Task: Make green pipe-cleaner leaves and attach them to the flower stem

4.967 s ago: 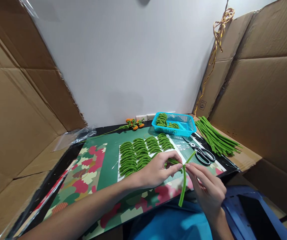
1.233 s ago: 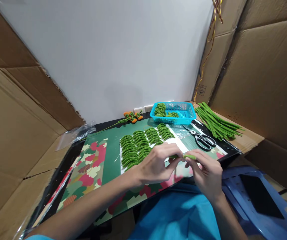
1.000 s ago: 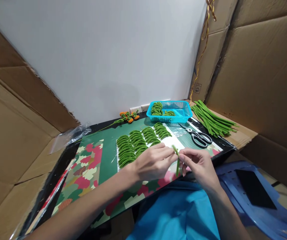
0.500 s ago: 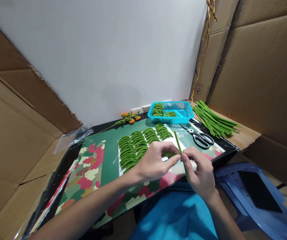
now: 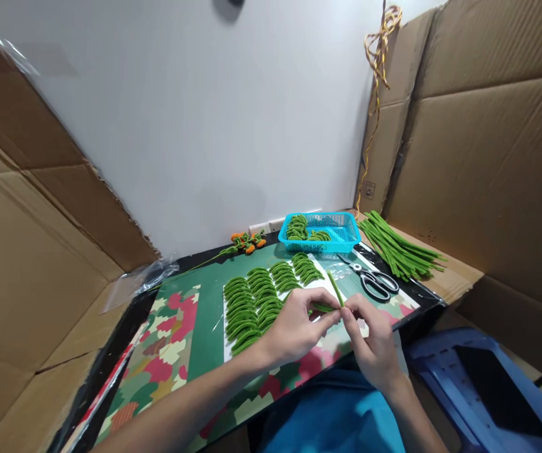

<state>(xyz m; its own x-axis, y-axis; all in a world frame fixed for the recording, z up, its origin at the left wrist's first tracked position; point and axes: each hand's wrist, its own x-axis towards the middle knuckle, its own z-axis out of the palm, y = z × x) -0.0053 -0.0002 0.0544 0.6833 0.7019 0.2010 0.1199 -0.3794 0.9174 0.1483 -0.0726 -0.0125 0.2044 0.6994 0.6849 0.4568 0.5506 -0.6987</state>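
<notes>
My left hand [image 5: 302, 321] is closed in a pinch on a green fuzzy stem [image 5: 334, 287], over the near right part of a white sheet. My right hand [image 5: 370, 336] pinches the same stem from the other side, and the fingertips of both hands nearly meet. The stem's upper end points up and away. Another green piece shows between my left thumb and index finger. Left of my hands, curved green pieces [image 5: 241, 311] lie in several stacked columns on the white sheet [image 5: 226, 351].
A blue basket [image 5: 319, 248] holding green pieces stands at the back. To its right are black-handled scissors [image 5: 375, 286] and a bundle of long green stems [image 5: 398, 248]. Orange flowers [image 5: 249, 242] lie behind the sheet. A blue stool [image 5: 441, 352] bears a dark phone-like slab [image 5: 502, 391].
The view has tilted up, so the table and objects sit lower in the picture. Both hands keep their pinch, and less of the stem shows below my right fingers.
</notes>
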